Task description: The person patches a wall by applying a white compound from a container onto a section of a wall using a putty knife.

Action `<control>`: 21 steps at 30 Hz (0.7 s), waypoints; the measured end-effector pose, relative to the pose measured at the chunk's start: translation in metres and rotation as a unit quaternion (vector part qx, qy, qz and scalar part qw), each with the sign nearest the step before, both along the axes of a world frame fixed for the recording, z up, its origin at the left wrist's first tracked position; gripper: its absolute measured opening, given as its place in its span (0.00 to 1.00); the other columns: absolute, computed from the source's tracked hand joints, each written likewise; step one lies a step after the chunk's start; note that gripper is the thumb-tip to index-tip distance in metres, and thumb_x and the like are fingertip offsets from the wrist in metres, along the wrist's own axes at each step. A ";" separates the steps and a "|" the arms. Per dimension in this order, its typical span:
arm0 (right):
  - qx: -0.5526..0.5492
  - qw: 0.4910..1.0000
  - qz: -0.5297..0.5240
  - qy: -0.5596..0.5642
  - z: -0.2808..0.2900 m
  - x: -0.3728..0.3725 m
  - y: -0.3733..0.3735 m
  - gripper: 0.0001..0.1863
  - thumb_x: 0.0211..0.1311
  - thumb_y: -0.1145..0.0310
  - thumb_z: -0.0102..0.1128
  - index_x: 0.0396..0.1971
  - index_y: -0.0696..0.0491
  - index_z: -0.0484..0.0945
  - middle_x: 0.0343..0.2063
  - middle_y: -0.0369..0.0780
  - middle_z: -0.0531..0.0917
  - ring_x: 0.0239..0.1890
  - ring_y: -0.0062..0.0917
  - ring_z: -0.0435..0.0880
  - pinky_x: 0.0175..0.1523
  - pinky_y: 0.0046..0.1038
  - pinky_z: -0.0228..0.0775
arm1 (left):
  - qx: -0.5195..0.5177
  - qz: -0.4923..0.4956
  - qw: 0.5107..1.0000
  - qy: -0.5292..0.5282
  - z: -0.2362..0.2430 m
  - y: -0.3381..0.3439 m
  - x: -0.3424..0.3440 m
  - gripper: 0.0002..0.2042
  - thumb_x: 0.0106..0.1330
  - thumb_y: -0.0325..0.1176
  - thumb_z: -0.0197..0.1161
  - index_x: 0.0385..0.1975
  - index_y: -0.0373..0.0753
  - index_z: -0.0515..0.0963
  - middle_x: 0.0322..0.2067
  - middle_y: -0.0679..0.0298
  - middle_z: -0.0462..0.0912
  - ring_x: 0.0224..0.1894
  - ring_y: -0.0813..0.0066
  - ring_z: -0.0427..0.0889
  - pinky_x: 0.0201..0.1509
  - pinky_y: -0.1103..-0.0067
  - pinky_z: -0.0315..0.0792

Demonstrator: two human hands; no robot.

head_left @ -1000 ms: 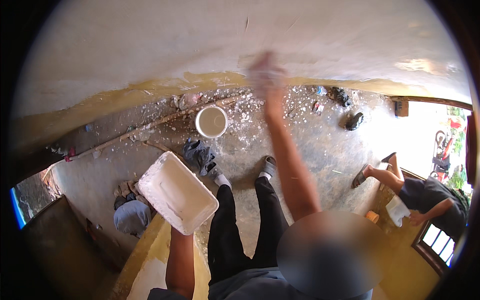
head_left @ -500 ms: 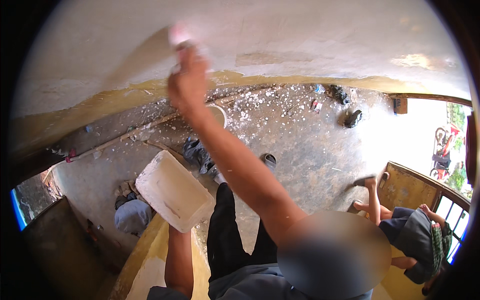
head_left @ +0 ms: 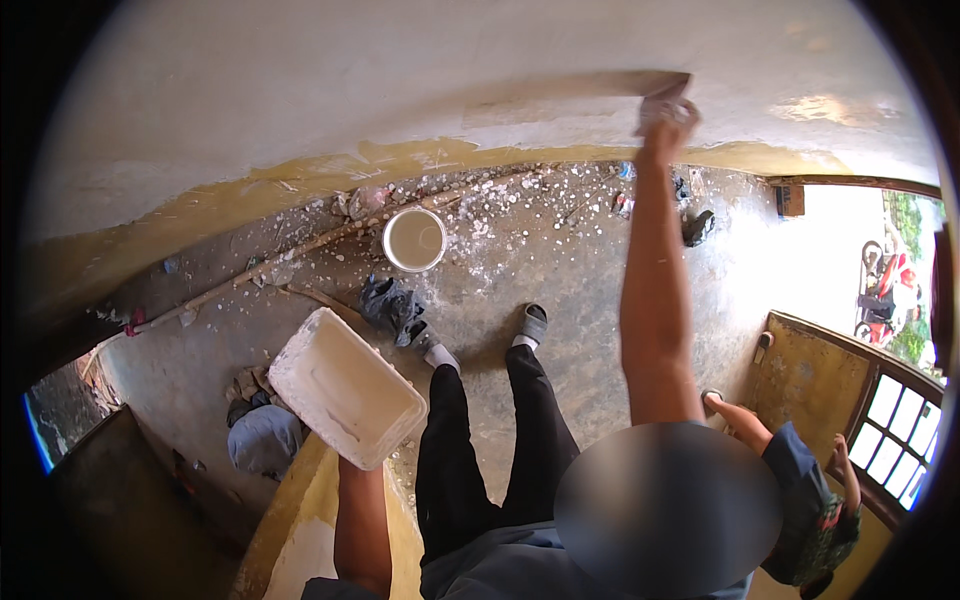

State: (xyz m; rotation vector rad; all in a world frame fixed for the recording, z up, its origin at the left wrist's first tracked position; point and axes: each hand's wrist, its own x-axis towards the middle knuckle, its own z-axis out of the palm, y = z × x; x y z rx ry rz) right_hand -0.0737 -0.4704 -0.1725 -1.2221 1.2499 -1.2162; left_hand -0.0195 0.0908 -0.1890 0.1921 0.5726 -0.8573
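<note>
Stretched far out over the wall (head_left: 400, 70), my right hand (head_left: 668, 128) is closed around a putty knife (head_left: 670, 86). Its blade lies against the pale, plastered surface, slightly blurred. On the left, my left hand (head_left: 362, 480) supports a white rectangular plastic tub (head_left: 345, 390) tilted toward me. Most of that hand is hidden beneath the tub. Pale filler coats the tub's inside, with a smeared layer along its bottom.
A round white bucket (head_left: 414, 240) stands by a long wooden pole (head_left: 270, 262) on the splattered floor. A dark plastic bag (head_left: 390, 308) lies near my feet. Another person (head_left: 800, 490) is at the right, beside a low yellow wall (head_left: 810, 385). Cloth (head_left: 265, 438) lies at left.
My right hand has swept the putty knife from left to right along the wall, uncovering the bucket. The tub has shifted only slightly. The person at right has changed posture.
</note>
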 end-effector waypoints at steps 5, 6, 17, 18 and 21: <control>-0.316 0.922 0.046 0.219 -0.063 0.131 0.149 0.19 0.59 0.80 0.47 0.52 0.58 0.64 0.46 0.49 0.73 0.47 0.41 0.73 0.53 0.42 0.66 | -0.004 -0.019 1.000 -0.008 -0.020 0.009 0.002 0.35 0.67 0.61 0.48 0.70 0.52 0.54 0.71 0.55 0.51 0.71 0.48 0.52 0.72 0.46 0.36; -0.377 0.894 0.100 0.220 -0.061 0.145 0.182 0.17 0.58 0.81 0.46 0.49 0.57 0.67 0.42 0.48 0.75 0.46 0.41 0.73 0.52 0.41 0.66 | 0.005 -0.022 0.999 -0.032 -0.020 0.009 0.001 0.32 0.68 0.58 0.48 0.68 0.48 0.58 0.68 0.55 0.58 0.69 0.52 0.58 0.71 0.50 0.45; -0.507 0.771 -0.019 0.386 -0.148 -0.004 0.066 0.18 0.59 0.75 0.57 0.48 0.48 0.66 0.47 0.43 0.70 0.49 0.33 0.67 0.54 0.39 0.54 | -0.035 -0.040 0.998 -0.042 -0.014 -0.031 -0.017 0.32 0.68 0.56 0.51 0.67 0.47 0.59 0.67 0.55 0.59 0.67 0.50 0.60 0.70 0.48 0.46; -0.529 0.761 -0.032 0.375 -0.131 0.003 0.058 0.19 0.57 0.76 0.58 0.48 0.48 0.66 0.47 0.42 0.70 0.49 0.32 0.67 0.53 0.38 0.53 | -0.032 -0.036 0.998 -0.038 -0.014 -0.032 -0.022 0.32 0.67 0.56 0.51 0.68 0.47 0.59 0.67 0.55 0.58 0.67 0.50 0.59 0.70 0.48 0.45; -0.556 0.756 -0.036 0.344 -0.108 0.013 0.024 0.18 0.56 0.77 0.55 0.48 0.53 0.68 0.48 0.49 0.72 0.50 0.39 0.68 0.55 0.42 0.51 | -0.048 -0.043 0.997 -0.032 -0.020 -0.056 -0.042 0.33 0.66 0.57 0.52 0.68 0.48 0.57 0.68 0.54 0.56 0.67 0.48 0.58 0.70 0.46 0.43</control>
